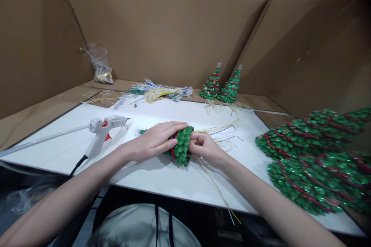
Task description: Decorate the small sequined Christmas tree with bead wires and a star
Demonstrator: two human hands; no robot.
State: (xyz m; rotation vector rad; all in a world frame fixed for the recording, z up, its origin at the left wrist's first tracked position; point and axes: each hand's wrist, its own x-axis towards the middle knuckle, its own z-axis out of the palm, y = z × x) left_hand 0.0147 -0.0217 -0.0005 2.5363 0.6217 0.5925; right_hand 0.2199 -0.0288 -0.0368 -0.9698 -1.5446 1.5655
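You are in a craft workshop: a hot-glue gun (98, 139) on your white tabletop (179, 114), wire bundles (160, 93) along its far edge, cardboard walls (162, 38) behind it.

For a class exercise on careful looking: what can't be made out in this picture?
All in the head view:
Middle of the held tree: covered by the left hand.
Whether the right hand pinches anything: hidden by the hand itself.
Lowest tree: far end cut off by right edge.
White rod: outer end cut off by left edge.
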